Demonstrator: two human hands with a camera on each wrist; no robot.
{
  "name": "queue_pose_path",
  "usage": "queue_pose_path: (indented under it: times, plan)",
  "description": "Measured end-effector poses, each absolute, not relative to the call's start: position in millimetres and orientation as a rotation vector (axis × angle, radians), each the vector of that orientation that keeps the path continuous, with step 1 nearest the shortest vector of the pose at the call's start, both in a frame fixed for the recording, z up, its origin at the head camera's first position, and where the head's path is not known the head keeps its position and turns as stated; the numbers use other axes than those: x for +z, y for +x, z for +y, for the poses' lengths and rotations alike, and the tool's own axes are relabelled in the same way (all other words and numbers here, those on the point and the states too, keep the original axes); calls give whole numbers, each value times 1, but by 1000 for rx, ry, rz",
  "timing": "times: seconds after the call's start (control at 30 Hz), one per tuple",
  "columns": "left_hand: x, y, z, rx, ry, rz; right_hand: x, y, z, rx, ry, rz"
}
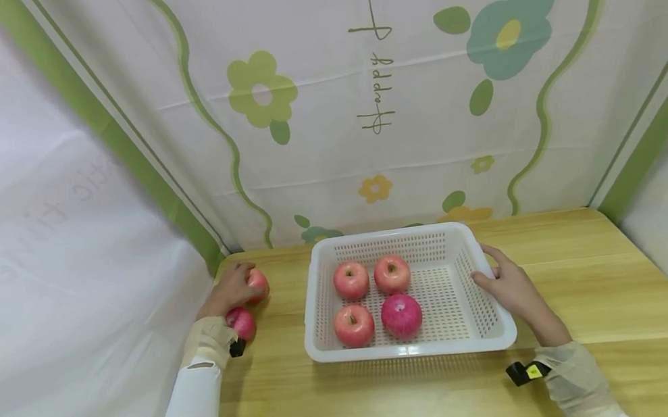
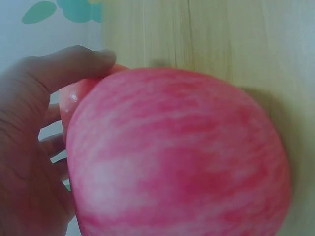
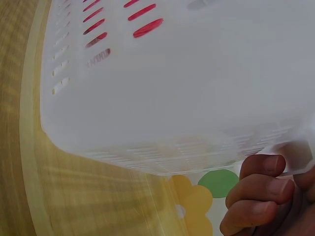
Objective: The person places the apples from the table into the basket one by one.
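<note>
The white basket (image 1: 434, 349) sits near the middle of the desk (image 1: 597, 269), between the hands, open side up. The right hand (image 1: 510, 292) pinches its right-end rim, thumb over the edge and fingers curled outside; this hold probably steadies the basket against sliding. The left hand (image 1: 229, 291) is curled round a red apple (image 1: 258, 282) near the desk's back left corner, well apart from the basket. A loose pink apple (image 1: 241, 323) lies just beside it, by the left wrist, likely within easy reach.

Orientation: the basket's long axis runs left to right, roughly parallel to the desk's back edge. Inside, toward the left end, three red apples (image 1: 351, 280) and one magenta round item (image 1: 402, 317) form two rows; the apples point stem hollow up, the magenta item pale end up. I cannot tell which way the held apple's stem points.
</note>
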State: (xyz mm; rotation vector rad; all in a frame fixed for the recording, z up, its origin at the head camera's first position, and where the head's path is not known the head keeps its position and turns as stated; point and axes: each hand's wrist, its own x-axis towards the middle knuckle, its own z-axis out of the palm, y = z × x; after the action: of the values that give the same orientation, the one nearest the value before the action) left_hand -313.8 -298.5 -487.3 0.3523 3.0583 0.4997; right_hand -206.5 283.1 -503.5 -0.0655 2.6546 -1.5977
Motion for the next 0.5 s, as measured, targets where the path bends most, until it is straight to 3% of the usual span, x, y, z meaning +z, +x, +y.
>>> queue_pose_path:
  times: [0.5]
  plan:
    - [-488,-311,-296,555,336,3047,-503,-207,284,-1594,-57,2653]
